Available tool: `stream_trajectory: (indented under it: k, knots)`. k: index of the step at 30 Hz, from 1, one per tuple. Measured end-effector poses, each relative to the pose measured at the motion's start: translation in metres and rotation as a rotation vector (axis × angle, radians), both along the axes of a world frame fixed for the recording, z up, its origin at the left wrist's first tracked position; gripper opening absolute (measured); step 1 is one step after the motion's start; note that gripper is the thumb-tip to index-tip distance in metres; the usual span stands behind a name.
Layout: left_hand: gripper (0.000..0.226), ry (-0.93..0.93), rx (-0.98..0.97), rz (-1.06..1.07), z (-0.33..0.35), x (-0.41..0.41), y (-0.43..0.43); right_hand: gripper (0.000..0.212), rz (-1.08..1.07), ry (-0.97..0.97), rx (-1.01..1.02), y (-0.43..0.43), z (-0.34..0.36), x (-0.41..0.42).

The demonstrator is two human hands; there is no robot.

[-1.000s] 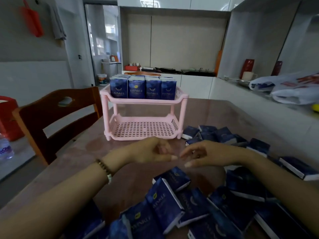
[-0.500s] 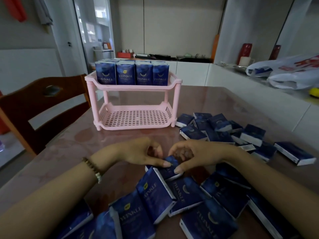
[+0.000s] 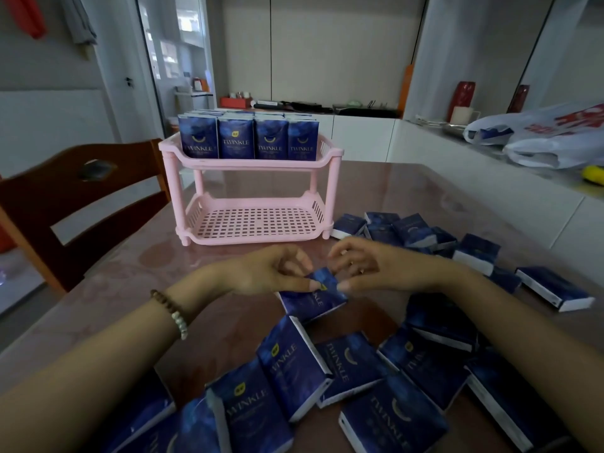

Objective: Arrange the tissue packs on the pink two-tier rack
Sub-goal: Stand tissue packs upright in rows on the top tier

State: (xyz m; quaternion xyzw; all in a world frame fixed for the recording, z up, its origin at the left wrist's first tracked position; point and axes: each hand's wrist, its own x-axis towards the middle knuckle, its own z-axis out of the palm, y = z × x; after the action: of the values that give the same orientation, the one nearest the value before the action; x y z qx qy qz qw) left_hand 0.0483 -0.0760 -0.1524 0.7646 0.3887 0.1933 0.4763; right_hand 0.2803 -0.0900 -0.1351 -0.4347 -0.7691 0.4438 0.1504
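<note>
Tissue packs (image 3: 294,371) lie loose and flat over the near half of the table (image 3: 124,279), with a second heap (image 3: 415,228) further off to my right, so I work from the ones closest to me. One tissue pack (image 3: 322,291) sits between my hands, in front of the rack. My left hand (image 3: 268,273) pinches its upper left corner, thumb against curled fingers. My right hand (image 3: 369,269) does the same at the upper right corner, so both are closed on it. Its far end is tipped up while the near end seems to rest on the table. I take it with two hands, I think, because the soft wrapper would sag from a single corner.

The pink two-tier rack (image 3: 248,165) stands straight ahead, near my hands. Its top tier is full: a front row of four packs (image 3: 237,140) stands upright with labels facing me, and more rows stand behind. That is the pattern to copy. The bottom tier (image 3: 258,223) holds nothing and its open front faces me, so I reckon this pack goes there, upright with the label out. The gap under the upper tier looks snug, so the pack may need tilting in.
</note>
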Motion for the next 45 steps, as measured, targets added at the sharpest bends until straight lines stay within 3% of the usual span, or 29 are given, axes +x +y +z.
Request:
stream_trajectory:
  k: [3, 6, 10, 12, 15, 18, 22, 27, 32, 40, 45]
  knots:
    - [0.04, -0.071, 0.088, 0.055, 0.003, 0.0, 0.013, 0.032, -0.226, 0.013, 0.134, 0.019, 0.02, 0.021]
    - [0.045, -0.12, 0.129, 0.093, 0.004, 0.008, 0.024, 0.031, -0.366, -0.125, 0.241, 0.044, 0.019, 0.038]
    - [0.029, -0.155, 0.239, 0.176, -0.007, 0.02, 0.034, 0.048, -0.328, -0.392, 0.253, 0.057, 0.005, 0.028]
    - [0.027, -0.162, 0.273, 0.19, -0.013, 0.02, 0.037, 0.059, -0.312, -0.407, 0.243, 0.053, 0.002, 0.018]
    - [0.035, -0.115, 0.32, 0.2, -0.017, 0.015, 0.041, 0.066, -0.277, -0.342, 0.077, 0.047, 0.0, 0.011]
    - [0.03, -0.069, 0.373, 0.221, -0.024, 0.01, 0.043, 0.043, -0.267, -0.233, -0.039, 0.042, -0.003, 0.013]
    - [0.017, -0.109, 0.304, 0.235, -0.025, 0.008, 0.041, 0.04, -0.313, -0.018, -0.062, 0.04, -0.009, 0.012]
    - [0.017, -0.24, 0.309, 0.337, -0.015, 0.001, 0.04, 0.027, -0.309, 0.213, 0.028, 0.04, -0.004, 0.007]
    - [0.027, -0.189, 0.326, 0.23, 0.028, -0.011, 0.029, 0.024, -0.319, 0.383, 0.124, 0.036, 0.019, 0.008]
    - [0.019, -0.174, 0.508, 0.196, 0.122, -0.028, 0.023, 0.026, -0.269, 0.387, 0.282, 0.051, 0.086, -0.003]
    - [0.016, -0.177, 0.592, 0.3, 0.164, -0.043, 0.041, 0.026, -0.255, 0.432, 0.38, 0.074, 0.126, -0.017]
